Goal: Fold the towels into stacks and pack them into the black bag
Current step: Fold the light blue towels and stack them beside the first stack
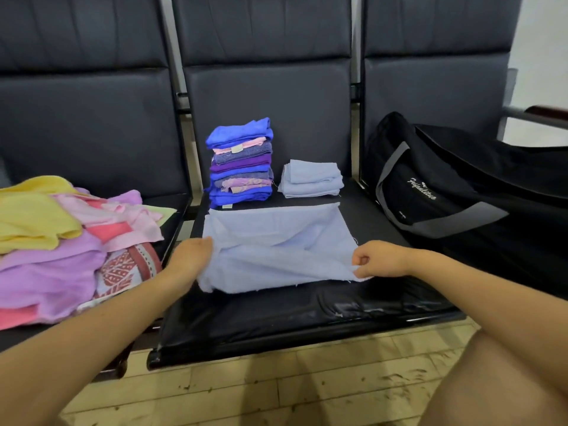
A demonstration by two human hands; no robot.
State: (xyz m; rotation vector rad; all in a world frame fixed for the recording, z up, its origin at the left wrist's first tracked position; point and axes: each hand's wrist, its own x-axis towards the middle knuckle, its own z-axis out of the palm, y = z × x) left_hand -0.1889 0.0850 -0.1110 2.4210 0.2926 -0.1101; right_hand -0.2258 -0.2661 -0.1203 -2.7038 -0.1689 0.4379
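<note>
Item in hand: pale blue terry towel (276, 250), spread flat on the black padded bench (276, 321); left hand (190, 256) grips its near left corner, right hand (378, 259) pinches the near right.

Done: tall stack of blue and purple folded towels (241, 162); short pale blue folded stack (312, 179) beside it.

Outstanding: loose heap of yellow, pink and lilac towels (61, 235); black duffel bag (461, 186), seemingly not yet packed.

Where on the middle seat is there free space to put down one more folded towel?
Bare seat lies between the pale blue folded pile and the black bag, and along the front edge before the spread towel. The back is crowded by the tall stack.
</note>
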